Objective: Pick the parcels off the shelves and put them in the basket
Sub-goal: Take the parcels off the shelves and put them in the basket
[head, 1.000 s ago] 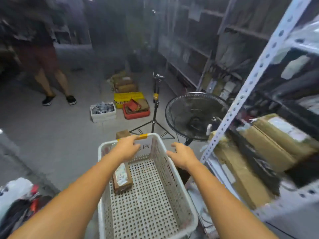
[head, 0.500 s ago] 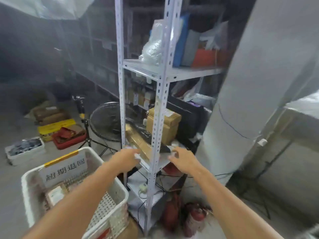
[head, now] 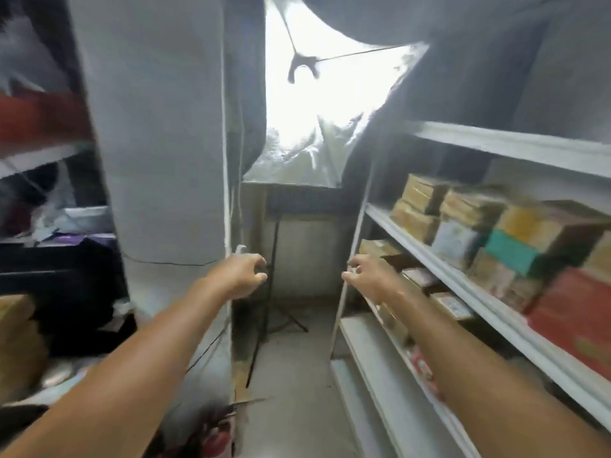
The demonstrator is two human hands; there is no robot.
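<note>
Parcels [head: 463, 223] sit stacked on the shelf [head: 458, 280] at the right of the frame; we see no basket. Our left hand [head: 241, 274] and right hand [head: 370, 276] hang mid-frame, fingers loosely curled, holding nothing. We judge these cardboard boxes stiff and fairly light, best gripped across opposite flat sides.

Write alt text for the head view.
The left hand and right hand, both empty, reach forward down a narrow aisle. Cardboard parcels fill white shelves on the right; a grey pillar stands left, a lit softbox ahead.
</note>
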